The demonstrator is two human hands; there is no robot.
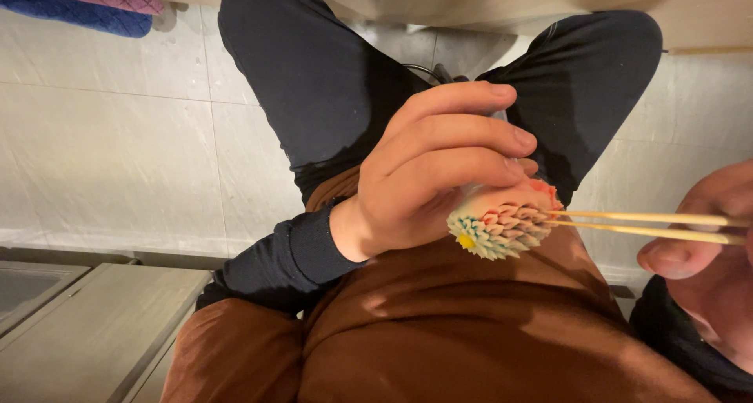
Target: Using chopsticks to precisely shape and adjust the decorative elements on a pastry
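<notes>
Petalled sweet (502, 226), pink with white-teal rim and yellow centre, cupped in closed left hand (439, 164) above the lap. Right hand (706, 238) pinches two thin sticks (643, 224), tips touching its petals. Shaping underway, apparently; next petal needs light, steady pressure.

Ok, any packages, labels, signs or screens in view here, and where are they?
None in view: no package, label, sign or screen.
Left hand: cups a small round sweet with pink petal cuts and a yellow centre.
Right hand: holds two thin wooden sticks with tips at the sweet.
Behind: pale tiled floor.
</notes>
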